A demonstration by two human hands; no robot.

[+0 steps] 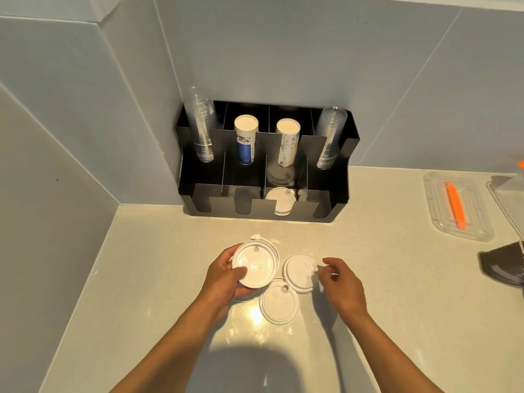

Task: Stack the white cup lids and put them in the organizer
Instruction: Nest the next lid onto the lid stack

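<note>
My left hand (224,276) holds a small stack of white cup lids (255,265) tilted up off the counter, thumb on top. Another white lid (299,272) lies flat to the right, and my right hand (338,282) pinches its right edge with the fingertips. A third lid (279,303) lies flat in front, between my hands, untouched. The black organizer (326,199) stands against the wall in the corner. Its third front compartment holds several white lids (280,199).
The organizer's back slots hold clear plastic cups (201,126), two paper cup stacks (246,137) and more clear cups (330,134). A clear tray with an orange tool (455,205) sits at the right, next to a dark object (502,265) at the edge.
</note>
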